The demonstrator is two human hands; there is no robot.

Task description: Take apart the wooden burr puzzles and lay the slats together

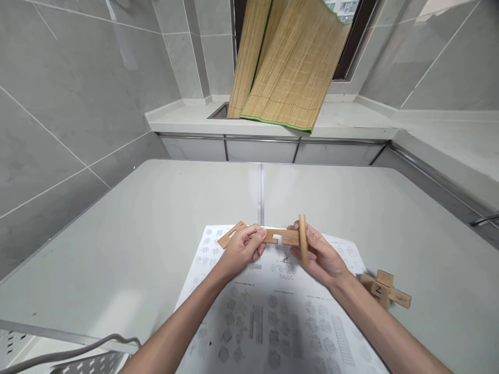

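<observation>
My left hand is closed on two notched wooden bars: one sticks out to the left, the other runs right toward my other hand. My right hand pinches an upright wooden bar that crosses the end of the horizontal bar. Both hands hover above a printed instruction sheet with many small diagrams, lying flat on the pale grey counter.
A joined cluster of wooden bars lies on the counter right of the sheet. A rolled bamboo mat leans at the back over a raised ledge. Grey tiled walls stand left and right. A cable and perforated metal part sit bottom left.
</observation>
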